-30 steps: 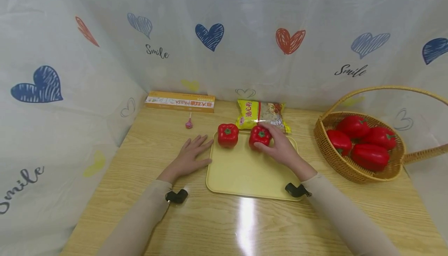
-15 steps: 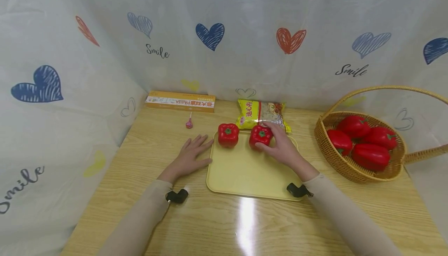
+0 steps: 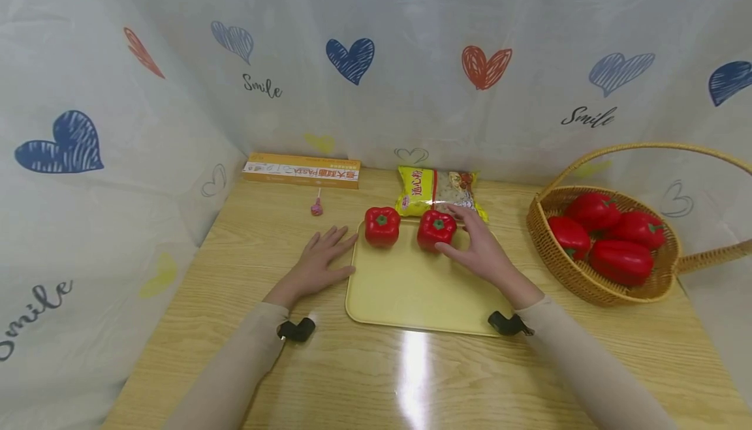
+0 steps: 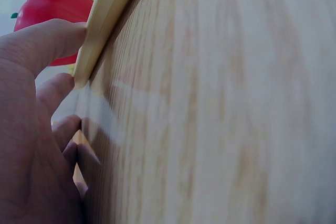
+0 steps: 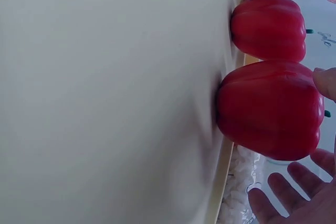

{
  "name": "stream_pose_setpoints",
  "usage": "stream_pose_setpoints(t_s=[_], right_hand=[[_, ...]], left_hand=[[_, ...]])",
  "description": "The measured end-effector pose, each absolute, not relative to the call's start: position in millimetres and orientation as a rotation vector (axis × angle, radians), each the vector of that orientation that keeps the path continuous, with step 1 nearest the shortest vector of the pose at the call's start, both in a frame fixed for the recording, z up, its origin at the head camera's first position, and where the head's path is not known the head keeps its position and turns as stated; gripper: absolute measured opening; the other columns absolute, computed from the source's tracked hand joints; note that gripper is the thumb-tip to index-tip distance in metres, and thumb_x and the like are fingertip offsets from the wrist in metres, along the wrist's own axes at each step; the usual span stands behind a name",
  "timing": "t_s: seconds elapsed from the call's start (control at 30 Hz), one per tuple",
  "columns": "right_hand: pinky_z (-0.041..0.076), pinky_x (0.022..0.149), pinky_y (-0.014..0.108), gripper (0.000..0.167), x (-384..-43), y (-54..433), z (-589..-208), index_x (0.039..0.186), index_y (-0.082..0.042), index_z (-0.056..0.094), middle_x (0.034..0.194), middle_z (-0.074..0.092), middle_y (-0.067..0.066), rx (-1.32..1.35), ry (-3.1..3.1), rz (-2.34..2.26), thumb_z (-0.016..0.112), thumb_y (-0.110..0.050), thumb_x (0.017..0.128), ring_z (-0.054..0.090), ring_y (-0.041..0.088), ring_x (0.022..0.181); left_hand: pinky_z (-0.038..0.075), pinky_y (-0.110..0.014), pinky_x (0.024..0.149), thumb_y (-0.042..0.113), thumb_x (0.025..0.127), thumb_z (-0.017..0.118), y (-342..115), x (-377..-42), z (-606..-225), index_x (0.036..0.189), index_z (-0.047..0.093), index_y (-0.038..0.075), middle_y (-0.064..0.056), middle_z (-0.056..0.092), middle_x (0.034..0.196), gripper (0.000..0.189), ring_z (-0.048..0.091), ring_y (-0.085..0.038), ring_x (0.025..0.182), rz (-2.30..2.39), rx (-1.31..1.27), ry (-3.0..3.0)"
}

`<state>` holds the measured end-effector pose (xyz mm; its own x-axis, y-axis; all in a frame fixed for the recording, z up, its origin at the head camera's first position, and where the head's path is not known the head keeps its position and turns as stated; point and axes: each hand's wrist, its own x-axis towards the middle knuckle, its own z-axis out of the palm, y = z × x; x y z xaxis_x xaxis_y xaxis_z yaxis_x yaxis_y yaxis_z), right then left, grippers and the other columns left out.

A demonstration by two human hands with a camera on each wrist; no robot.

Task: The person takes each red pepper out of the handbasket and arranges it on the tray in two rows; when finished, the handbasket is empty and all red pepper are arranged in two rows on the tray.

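Note:
Two red bell peppers stand upright with their green stems up, side by side on the far part of the yellow tray [image 3: 411,293]. Around the right-hand bell pepper [image 3: 436,233] the fingers and thumb of my right hand [image 3: 483,255] are spread loosely. In the right wrist view a gap shows between that pepper [image 5: 270,111] and most of the fingers. The other bell pepper [image 3: 382,228] stands free to its left. My left hand [image 3: 317,267] lies with straight fingers on the table, its thumb and index fingertips at the tray's left edge.
At the right a wicker basket [image 3: 543,257] with a tall handle holds several red bell peppers [image 3: 621,263]. Behind the tray lies a yellow pasta bag [image 3: 417,192]. A pasta box [image 3: 302,170] and a lollipop [image 3: 317,207] lie at the back left. A printed curtain hangs behind.
My right hand has loosened and drawn slightly back to the right from the right-hand bell pepper, which stays in place on the tray. The left hand has not moved.

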<state>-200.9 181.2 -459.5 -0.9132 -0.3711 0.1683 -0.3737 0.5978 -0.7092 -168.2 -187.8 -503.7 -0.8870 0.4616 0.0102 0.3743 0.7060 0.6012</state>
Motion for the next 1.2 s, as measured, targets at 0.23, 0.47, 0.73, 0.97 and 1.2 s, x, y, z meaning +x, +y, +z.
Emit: stream_pose_setpoints(t_s=[0.23, 0.47, 0.73, 0.97, 1.2], right_hand=[[0.043, 0.109, 0.057, 0.083, -197.4, 188.3, -459.9, 0.156, -0.007, 0.036, 0.152, 0.043, 0.017, 0.667, -2.802, 1.247, 0.080, -0.028, 0.089, 0.045, 0.039, 0.137], [0.043, 0.108, 0.057, 0.084, -191.8, 198.8, -460.3, 0.155, -0.003, 0.035, 0.155, 0.039, 0.019, 0.627, -2.817, 1.230, 0.080, -0.030, 0.090, 0.042, 0.039, 0.139], [0.041, 0.110, 0.058, 0.080, -185.2, 212.4, -460.0, 0.156, -0.007, 0.036, 0.154, 0.040, 0.019, 0.586, -2.834, 1.216, 0.077, -0.032, 0.092, 0.042, 0.039, 0.138], [0.043, 0.104, 0.063, 0.079, -177.8, 227.0, -457.3, 0.155, -0.004, 0.036, 0.152, 0.041, 0.022, 0.533, -2.853, 1.182, 0.076, -0.032, 0.093, 0.045, 0.044, 0.133], [0.043, 0.099, 0.069, 0.079, -169.4, 242.5, -449.1, 0.155, -0.003, 0.035, 0.152, 0.040, 0.024, 0.493, -2.852, 1.175, 0.076, -0.032, 0.093, 0.046, 0.049, 0.129]], left_hand=[[-0.004, -0.056, 0.124, 0.041, 0.097, 0.065, -188.1, -168.7, -505.1, 0.158, 0.039, 0.017, -0.012, 0.025, 0.167, 0.071, 0.011, -0.034, 0.156, 0.925, 0.678, 2.767], [-0.004, -0.057, 0.123, 0.040, 0.097, 0.065, -187.9, -168.6, -505.7, 0.158, 0.039, 0.017, -0.013, 0.025, 0.167, 0.070, 0.011, -0.035, 0.156, 0.921, 0.688, 2.777], [-0.005, -0.057, 0.123, 0.041, 0.097, 0.065, -187.7, -168.2, -505.2, 0.158, 0.039, 0.017, -0.014, 0.025, 0.167, 0.071, 0.012, -0.036, 0.156, 0.934, 0.691, 2.774], [-0.005, -0.055, 0.124, 0.041, 0.098, 0.064, -187.7, -168.8, -504.7, 0.159, 0.038, 0.017, -0.013, 0.025, 0.167, 0.071, 0.012, -0.034, 0.156, 0.912, 0.685, 2.774], [-0.006, -0.052, 0.124, 0.043, 0.098, 0.063, -187.4, -168.4, -503.8, 0.159, 0.037, 0.019, -0.011, 0.023, 0.168, 0.071, 0.010, -0.032, 0.156, 0.888, 0.656, 2.768]])
